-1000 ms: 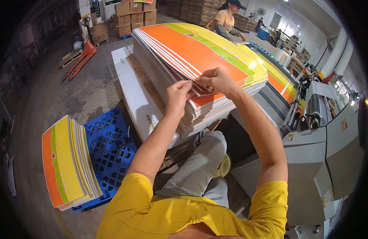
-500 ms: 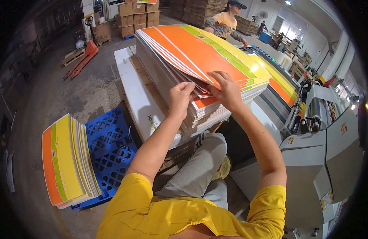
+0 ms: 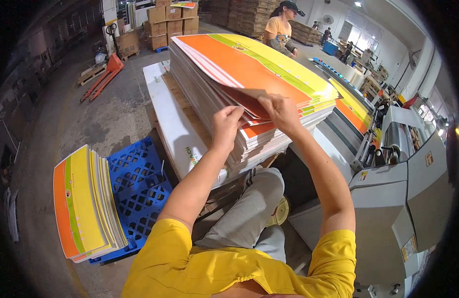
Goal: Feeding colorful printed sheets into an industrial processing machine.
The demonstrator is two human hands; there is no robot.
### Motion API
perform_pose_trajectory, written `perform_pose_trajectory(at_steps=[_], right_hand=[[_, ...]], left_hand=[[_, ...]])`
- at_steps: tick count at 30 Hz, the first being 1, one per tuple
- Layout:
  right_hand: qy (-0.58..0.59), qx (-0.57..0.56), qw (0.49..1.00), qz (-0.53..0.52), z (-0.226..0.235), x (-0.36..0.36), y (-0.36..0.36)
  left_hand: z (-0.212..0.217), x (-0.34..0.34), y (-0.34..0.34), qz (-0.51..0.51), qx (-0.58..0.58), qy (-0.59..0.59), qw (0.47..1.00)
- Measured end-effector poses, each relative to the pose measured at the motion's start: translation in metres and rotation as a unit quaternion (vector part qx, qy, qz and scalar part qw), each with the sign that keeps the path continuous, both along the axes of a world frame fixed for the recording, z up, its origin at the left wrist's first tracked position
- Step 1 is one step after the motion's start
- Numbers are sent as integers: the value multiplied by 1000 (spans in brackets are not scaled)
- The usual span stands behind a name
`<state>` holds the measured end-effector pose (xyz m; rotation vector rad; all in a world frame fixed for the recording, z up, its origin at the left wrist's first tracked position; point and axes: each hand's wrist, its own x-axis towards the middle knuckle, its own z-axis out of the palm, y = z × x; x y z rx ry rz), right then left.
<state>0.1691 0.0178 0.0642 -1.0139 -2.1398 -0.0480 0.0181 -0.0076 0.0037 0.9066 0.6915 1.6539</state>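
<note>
Orange, green and yellow rectangular sheet (image 3: 274, 69) tops a tall, pale-edged stack (image 3: 199, 87), long axis running away leftward; the right hand (image 3: 283, 111) pinches its lifted near corner, the left hand (image 3: 226, 125) seemingly a lower sheet.

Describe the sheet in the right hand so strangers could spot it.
In the upper middle, find the tall stack of orange, green and yellow printed sheets. At its near end, the person's bare right hand holds the topmost tricolour sheet by a corner. Unlike the flat orange corner below, this one curls up, showing a greyish underside.
</note>
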Motion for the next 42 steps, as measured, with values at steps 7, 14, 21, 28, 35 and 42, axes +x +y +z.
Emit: perform_pose_trajectory(at_steps=[7,14,21,28,35,42], right_hand=[[-21,-7,999,29,-10,5,-2],[-21,-151,988,-12,14,-12,-21],[-159,2,975,-153,20,-27,-20],[2,157,987,26,-8,-8,-8],[488,-233,839,53,22,-1,29],[51,-55,997,26,-10,-10,-3]], left_hand=[[2,-3,-2,-16,12,-6,1000],[3,0,-4,18,-6,3,1000],[-2,-4,1,3,18,16,1000],[-7,1,5,1,24,161,987],[1,4,-3,-34,14,127,991],[3,-2,-4,-33,13,178,983]])
